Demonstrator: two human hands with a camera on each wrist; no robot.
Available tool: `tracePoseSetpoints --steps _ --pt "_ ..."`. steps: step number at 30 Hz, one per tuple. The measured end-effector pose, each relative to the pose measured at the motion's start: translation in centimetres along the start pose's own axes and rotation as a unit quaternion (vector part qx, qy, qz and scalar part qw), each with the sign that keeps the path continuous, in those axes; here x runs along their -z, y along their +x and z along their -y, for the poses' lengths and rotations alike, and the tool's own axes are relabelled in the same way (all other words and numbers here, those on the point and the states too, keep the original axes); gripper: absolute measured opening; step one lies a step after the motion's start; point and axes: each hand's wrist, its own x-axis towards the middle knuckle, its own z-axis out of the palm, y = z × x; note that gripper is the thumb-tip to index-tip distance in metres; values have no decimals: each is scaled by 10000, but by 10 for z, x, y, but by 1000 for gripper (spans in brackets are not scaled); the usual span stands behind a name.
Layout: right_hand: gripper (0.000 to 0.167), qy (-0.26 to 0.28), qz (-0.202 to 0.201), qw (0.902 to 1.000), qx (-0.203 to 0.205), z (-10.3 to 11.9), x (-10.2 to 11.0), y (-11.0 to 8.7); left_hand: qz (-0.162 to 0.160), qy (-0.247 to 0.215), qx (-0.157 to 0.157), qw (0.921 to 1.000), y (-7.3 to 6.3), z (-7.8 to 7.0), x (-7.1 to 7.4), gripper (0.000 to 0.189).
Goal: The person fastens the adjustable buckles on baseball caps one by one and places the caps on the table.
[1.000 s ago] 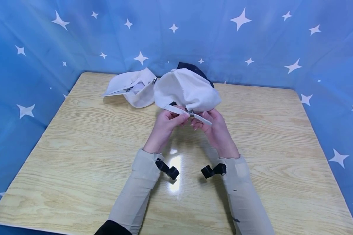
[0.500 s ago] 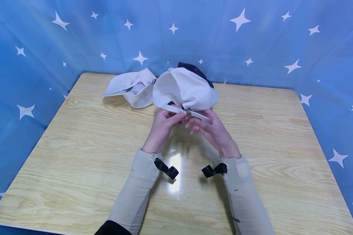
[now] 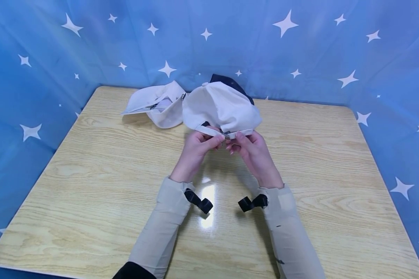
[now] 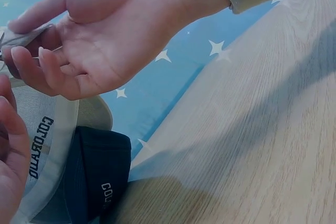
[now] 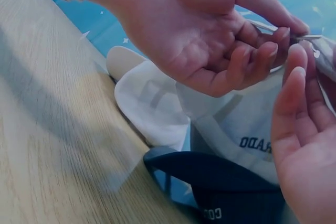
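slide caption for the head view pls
Left hand and right hand pinch the strap of a white cap; a second white cap at left, a dark cap behind.

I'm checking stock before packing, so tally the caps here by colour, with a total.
White: 2, the held white cap and the other white cap
Dark: 1, the dark cap, partly hidden
Total: 3 caps
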Motion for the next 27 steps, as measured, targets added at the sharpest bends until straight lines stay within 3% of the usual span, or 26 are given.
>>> tracePoseSetpoints --steps 27 --pt "9 -227 -323 9992 -110 2 -1 2 -9 -140 9 9999 0 1 -2 15"
